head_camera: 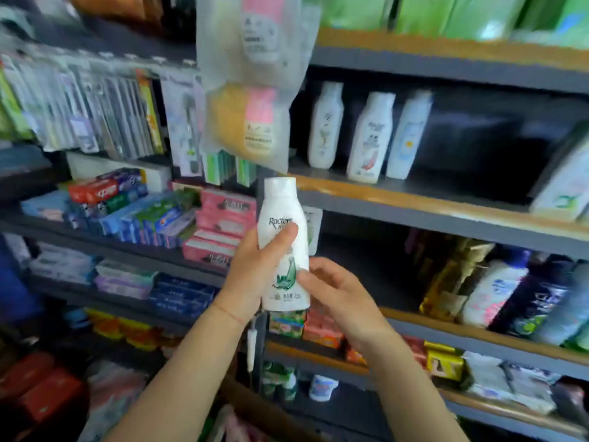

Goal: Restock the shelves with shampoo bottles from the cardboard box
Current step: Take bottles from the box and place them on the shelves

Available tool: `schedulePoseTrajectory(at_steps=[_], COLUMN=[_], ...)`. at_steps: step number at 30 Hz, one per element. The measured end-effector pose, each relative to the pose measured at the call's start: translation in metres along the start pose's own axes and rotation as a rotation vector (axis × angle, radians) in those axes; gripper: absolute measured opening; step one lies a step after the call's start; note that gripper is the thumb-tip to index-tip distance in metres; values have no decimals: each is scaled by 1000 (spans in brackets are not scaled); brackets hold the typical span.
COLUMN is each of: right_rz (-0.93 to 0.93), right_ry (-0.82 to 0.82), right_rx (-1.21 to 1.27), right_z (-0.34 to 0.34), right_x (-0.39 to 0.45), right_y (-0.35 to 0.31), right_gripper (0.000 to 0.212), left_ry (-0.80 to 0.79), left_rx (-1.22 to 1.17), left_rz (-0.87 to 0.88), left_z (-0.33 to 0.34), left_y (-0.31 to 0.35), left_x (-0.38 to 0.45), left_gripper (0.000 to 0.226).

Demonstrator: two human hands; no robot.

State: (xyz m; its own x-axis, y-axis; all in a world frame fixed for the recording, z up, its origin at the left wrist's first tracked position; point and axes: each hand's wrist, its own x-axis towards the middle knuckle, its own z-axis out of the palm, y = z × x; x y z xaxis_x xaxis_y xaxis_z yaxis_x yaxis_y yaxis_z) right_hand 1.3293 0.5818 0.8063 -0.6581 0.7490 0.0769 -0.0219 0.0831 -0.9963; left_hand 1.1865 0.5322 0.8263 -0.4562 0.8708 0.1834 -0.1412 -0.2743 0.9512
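A white shampoo bottle [282, 218] with a green leaf print stands upright in mid-air in front of the shelves. My left hand [255, 269] grips its middle, thumb across the label. My right hand [331, 288] is just right of the bottle's lower half, thumb touching its side, fingers loosely curled. Three similar white bottles [366, 135] stand in a row on the shelf board [414, 199] up and to the right, with dark bare space beside them. The cardboard box is out of view.
Hanging plastic packets [251, 90] dangle just above the bottle. Toothpaste boxes [127, 205] fill the left shelves. Dark and white bottles [526, 295] stand on the lower right shelf. A tilted white pack [564, 183] sits at the far right of the upper shelf.
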Motion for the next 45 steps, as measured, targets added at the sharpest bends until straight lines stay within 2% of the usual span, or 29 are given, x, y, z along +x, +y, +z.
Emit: schedulePoseTrajectory(at_steps=[2, 8, 10, 11, 13, 16, 19, 23, 28, 45], right_rz=[-112, -270, -325, -365, -431, -461, -409, -298, -163, -66], right_ry=[18, 118, 197, 254, 355, 433, 428, 378, 357, 486], right_rx=[-55, -199, -248, -283, -315, -360, -441, -560, -614, -740], right_z=[-15, -59, -77, -87, -103, -119, -132, -145, -156, -150], right_x=[-3, 3, 11, 18, 32, 58, 89, 121, 150, 170], right_y=[-26, -72, -84, -90, -103, -120, -125, -121, -110, -112], right_gripper=[22, 26, 29, 30, 31, 31, 27, 31, 38, 50], left_ry=[-39, -137, -157, -142, -84, -75, -127, -112, -170, -181], left_rx=[91, 131, 185, 273, 599, 1138, 1344, 1290, 1245, 1347], left_rz=[51, 90, 144, 206, 337, 416, 441, 502, 467, 470], left_z=[26, 81, 86, 86, 83, 81, 80, 75, 76, 75], left_y=[18, 46, 46, 42, 31, 17, 7, 4, 6, 1], left_x=[3, 24, 42, 54, 81, 107, 114, 118, 118, 117], left_gripper=[44, 41, 42, 39, 37, 60, 67, 63, 67, 78])
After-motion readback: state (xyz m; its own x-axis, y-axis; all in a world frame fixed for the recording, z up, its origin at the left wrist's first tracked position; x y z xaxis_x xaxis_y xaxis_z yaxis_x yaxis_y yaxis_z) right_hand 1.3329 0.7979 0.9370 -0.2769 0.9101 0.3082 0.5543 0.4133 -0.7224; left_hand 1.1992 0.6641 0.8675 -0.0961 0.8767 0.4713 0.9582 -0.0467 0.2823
